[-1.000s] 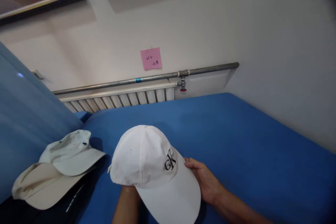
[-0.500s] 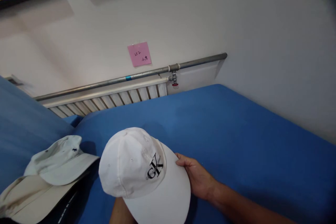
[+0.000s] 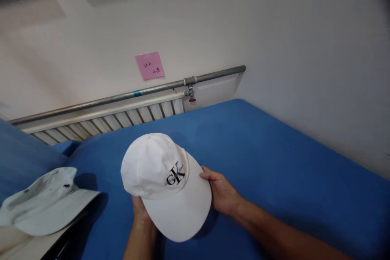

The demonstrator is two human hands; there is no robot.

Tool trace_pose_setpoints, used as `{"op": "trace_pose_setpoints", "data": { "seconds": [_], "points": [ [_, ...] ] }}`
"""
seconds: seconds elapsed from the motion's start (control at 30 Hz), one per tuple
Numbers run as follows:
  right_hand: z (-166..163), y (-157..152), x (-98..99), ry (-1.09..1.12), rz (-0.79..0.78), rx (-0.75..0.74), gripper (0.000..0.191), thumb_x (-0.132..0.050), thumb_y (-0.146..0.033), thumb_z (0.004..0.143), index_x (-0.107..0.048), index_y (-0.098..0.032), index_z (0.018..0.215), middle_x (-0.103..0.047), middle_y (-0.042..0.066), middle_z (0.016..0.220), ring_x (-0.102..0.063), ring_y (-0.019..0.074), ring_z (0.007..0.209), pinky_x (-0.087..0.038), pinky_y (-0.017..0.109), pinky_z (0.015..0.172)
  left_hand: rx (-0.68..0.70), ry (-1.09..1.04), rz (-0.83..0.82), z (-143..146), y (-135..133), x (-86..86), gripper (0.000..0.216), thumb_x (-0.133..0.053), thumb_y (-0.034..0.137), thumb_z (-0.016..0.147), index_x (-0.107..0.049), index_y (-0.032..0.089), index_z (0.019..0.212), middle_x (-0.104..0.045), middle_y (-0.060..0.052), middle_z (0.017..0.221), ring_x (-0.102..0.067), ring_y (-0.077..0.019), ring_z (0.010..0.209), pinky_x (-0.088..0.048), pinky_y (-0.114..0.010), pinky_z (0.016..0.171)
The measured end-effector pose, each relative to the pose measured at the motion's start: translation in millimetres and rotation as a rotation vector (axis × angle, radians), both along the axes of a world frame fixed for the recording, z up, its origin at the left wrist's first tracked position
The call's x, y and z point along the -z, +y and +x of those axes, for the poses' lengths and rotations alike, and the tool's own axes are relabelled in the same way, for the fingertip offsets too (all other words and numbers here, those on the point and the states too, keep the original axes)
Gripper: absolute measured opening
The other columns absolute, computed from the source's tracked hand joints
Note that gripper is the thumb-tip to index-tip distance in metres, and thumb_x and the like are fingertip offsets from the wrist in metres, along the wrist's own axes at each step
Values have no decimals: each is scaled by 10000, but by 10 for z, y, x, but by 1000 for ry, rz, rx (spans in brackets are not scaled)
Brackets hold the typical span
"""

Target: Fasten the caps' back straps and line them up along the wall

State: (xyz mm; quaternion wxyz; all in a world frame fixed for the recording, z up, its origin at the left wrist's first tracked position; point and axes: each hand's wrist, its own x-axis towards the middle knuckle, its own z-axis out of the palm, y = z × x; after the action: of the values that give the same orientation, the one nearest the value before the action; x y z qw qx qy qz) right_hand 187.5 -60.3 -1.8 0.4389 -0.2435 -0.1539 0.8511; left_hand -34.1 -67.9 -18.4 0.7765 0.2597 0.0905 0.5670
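I hold a white baseball cap (image 3: 158,170) with a black logo on its front over a blue bed surface (image 3: 274,158), brim pointing toward me. My left hand (image 3: 138,211) grips the cap from below at its left side; most of its fingers are hidden under the cap. My right hand (image 3: 221,193) clasps the right edge of the brim, thumb on top.
A pale cap (image 3: 42,207) lies on top of other caps at the left edge. A blue cushion (image 3: 18,158) rises behind them. A radiator (image 3: 106,118) and grey pipe (image 3: 146,91) run along the wall, with a pink note (image 3: 149,66) above.
The view has swung down and to the right, so the stacked caps slid toward the left edge. The white cap has come up a little and my left hand now shows beneath it.
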Motion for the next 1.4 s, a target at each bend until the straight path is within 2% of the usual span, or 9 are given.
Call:
{"op": "trace_pose_setpoints", "data": {
  "seconds": [0.1,0.27,0.4,0.47,0.6,0.67,0.9,1.13,1.4],
  "points": [
    [26,40,-5,14,-46,56,219,-623,-145,642,-614,-199,854,-690,-7,788,-618,166,735,-446,313,779,-3,-108,35,-76,121,67,496,-231,285,992,-697,236,1155,-730,-34,1104,-639,-203,1105,-452,-329,1008],
    [46,94,88,12,-42,130,236,-619,-152,657,-607,-212,885,-687,-13,787,-611,173,748,-439,320,783,-8,-145,15,-55,186,47,534,-264,461,977,-645,186,1233,-659,-115,1223,-606,-240,1158,-385,-404,1070],
    [85,109,83,-7,51,67,334,-585,-133,606,-627,-211,927,-690,-14,775,-605,177,724,-436,322,762,149,-182,35,10,178,-37,555,-159,285,1003,-634,128,1243,-639,-132,1224,-579,-226,1187,-373,-369,1082],
    [125,122,40,-10,100,54,372,-584,-135,595,-639,-202,957,-701,-8,791,-615,181,737,-441,324,773,226,-186,56,36,169,-84,577,-127,275,1003,-616,114,1263,-613,-131,1255,-551,-232,1216,-355,-369,1096],
    [215,180,-58,-1,135,13,244,-638,-273,697,-660,-173,920,-721,14,802,-642,182,748,-464,323,775,335,-166,49,114,136,-161,608,-89,268,1005,-596,76,1278,-603,-137,1263,-543,-244,1220,-309,-362,1122],
    [246,213,-85,3,122,4,244,-628,-361,758,-670,-163,895,-718,15,775,-646,172,726,-469,319,783,365,-165,34,151,121,-182,605,-85,240,1003,-597,62,1272,-612,-136,1247,-556,-236,1204,-312,-347,1120],
    [289,261,-53,-49,53,27,244,-600,-355,820,-678,-152,933,-717,22,746,-653,179,730,-444,336,861,288,-78,-25,172,110,-191,536,-180,202,1000,-671,87,1184,-678,-128,1134,-652,-233,1066,-362,-338,1096],
    [337,304,-27,59,13,8,192,-515,-276,848,-660,-156,889,-737,24,750,-680,180,706,-476,342,842,261,-22,-70,203,105,-188,482,-257,227,1000,-701,109,1144,-704,-106,1098,-685,-227,1006,-413,-319,1057],
    [409,326,-5,89,34,-82,264,-468,-274,844,-665,-130,945,-739,54,749,-695,208,732,-449,387,924,113,136,-367,179,113,-159,423,-360,227,965,-773,141,952,-757,-85,949,-715,-257,917,-461,-401,1017]
  ]
}}
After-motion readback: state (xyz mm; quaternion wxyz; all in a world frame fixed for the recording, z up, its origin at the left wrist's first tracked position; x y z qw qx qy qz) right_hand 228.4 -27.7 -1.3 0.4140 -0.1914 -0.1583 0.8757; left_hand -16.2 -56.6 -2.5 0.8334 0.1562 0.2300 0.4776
